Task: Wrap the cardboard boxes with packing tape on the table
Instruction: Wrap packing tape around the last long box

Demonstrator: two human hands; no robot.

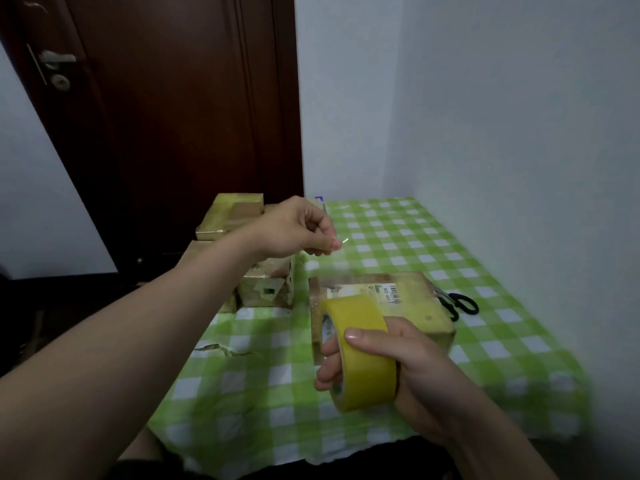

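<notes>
Closest to the person, the right hand [412, 368] is curled round the yellow tape roll [360, 351], with the thumb on top and the fingers round its side. Just behind the roll, a brown box [408, 303] with a white label lies flat on the green checked desk [485, 341]. Black scissors [457, 304] lie beside the box, on its right. Higher up and farther off, the left hand [298, 230] pinches the loose end of a clear strip of tape [332, 271] that runs down toward the roll. The step looks like pulling out enough tape to go over the box. To do it well, the person should keep the strip tight and flat so it does not twist or stick to itself. Then the end should go down on the box's far edge and be rubbed smooth. The scissors are close by for the cut. Farther back on the left sit wrapped boxes [266, 289] that look shiny with tape already, near a dark door [173, 116].
</notes>
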